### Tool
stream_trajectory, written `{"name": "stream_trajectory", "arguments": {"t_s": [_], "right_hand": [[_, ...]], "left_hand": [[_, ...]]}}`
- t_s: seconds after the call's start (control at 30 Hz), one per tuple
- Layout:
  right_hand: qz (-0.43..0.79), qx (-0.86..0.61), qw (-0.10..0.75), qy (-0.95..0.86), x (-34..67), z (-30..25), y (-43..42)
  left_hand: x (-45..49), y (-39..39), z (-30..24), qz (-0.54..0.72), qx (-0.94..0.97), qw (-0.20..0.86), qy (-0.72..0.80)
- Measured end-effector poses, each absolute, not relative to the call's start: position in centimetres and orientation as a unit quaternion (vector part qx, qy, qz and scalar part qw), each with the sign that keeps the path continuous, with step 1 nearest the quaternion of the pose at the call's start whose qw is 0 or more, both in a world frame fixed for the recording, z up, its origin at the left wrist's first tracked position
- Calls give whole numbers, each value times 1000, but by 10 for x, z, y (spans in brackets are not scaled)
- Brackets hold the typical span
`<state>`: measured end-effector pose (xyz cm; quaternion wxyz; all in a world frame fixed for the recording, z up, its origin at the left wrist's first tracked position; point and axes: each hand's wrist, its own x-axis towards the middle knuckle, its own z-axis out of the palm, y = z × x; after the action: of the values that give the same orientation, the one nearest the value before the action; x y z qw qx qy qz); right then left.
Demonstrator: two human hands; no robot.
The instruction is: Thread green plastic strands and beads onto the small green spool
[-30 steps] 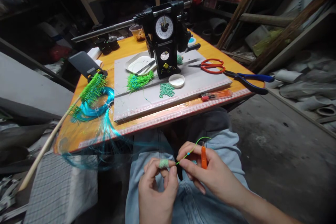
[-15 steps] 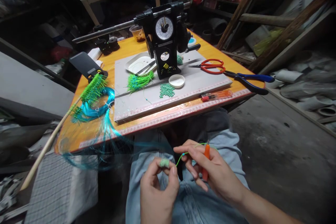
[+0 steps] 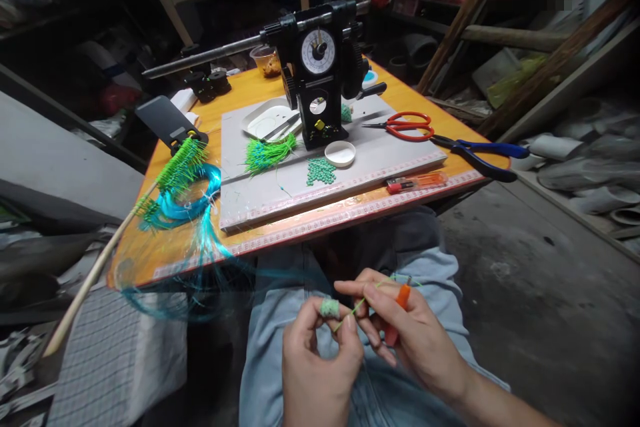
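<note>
Above my lap, my left hand (image 3: 320, 363) pinches a thin bright-green cord (image 3: 358, 307) between thumb and index finger. A pale green wrap (image 3: 329, 308) circles that index finger. Close beside it, my right hand (image 3: 425, 330) grips a small orange-handled tool (image 3: 403, 297) with a short metal tip, pointing up. The cord also passes through the right hand's fingers and loops out behind them. On the board lie a bundle of green cords with blue bits (image 3: 270, 152) and a patch of small green beads (image 3: 321, 171), next to a white round dish (image 3: 340, 153).
A black machine with a dial (image 3: 318, 51) stands on the grey board (image 3: 270, 203). Red-handled scissors (image 3: 409, 127), blue-handled pliers (image 3: 483, 155) and an orange lighter-like item (image 3: 417, 181) lie to the right. Blue strands (image 3: 213, 177) hang over the table's left edge.
My left hand has moved right, closer to my right hand, and the cord between them is shorter. The blue bead seen on the cord before is now hidden. The orange tool tilts more rightward.
</note>
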<state>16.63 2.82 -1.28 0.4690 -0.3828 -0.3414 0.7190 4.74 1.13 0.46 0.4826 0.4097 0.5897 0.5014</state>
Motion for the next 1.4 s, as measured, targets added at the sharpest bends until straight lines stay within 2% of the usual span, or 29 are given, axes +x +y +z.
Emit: {"name": "stream_trajectory", "arguments": {"t_s": [0.17,0.33,0.53,0.83,1.03,1.4], "right_hand": [[732,-376,418,-386,169,-8,33],[694,-392,443,-410,171,-8,37],[652,-419,439,-454,174,-10,39],[634,-423,412,-500,168,-5,37],[580,-442,438,-526,168,-4,37],[573,-435,449,-530,167,-3,38]], "left_hand": [[42,13,8,472,410,502,597],[37,8,2,475,406,505,595],[30,-1,-2,498,349,500,616],[31,1,-6,512,361,496,602],[35,4,-2,529,342,482,609],[37,6,2,543,345,455,615]]}}
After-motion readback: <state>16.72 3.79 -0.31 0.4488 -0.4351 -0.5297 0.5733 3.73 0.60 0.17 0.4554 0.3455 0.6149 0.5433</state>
